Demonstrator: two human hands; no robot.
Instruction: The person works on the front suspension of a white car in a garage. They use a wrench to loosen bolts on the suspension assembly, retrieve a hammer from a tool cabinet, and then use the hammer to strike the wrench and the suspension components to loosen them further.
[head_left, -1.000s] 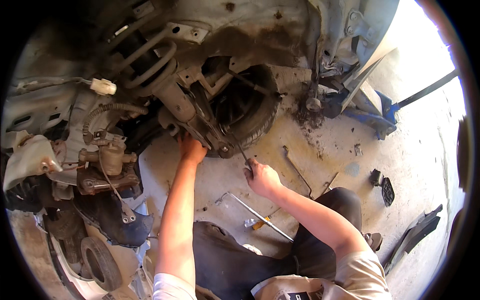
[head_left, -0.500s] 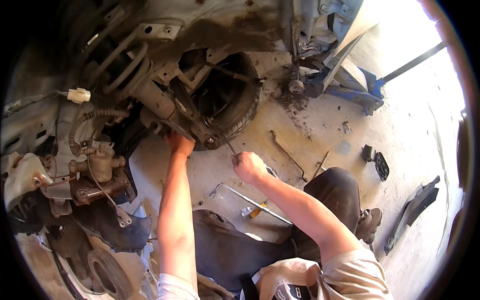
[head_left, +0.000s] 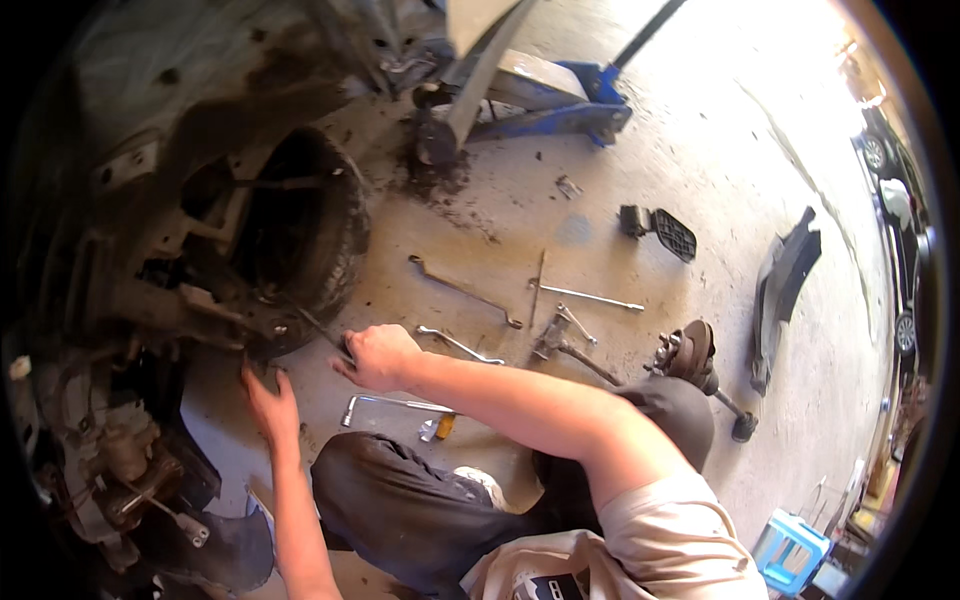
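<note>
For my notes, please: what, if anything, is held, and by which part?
The right grip holds a thin dark rod by its near end; the left grip is open, with nothing visibly held.

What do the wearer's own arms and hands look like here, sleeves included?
The left hand and right hand are both ungloved, and no watch or bracelet shows at either wrist. A short, loose, light beige sleeve on the right side leaves the right forearm bare. The left forearm is bare too, with no sleeve in view there.
</note>
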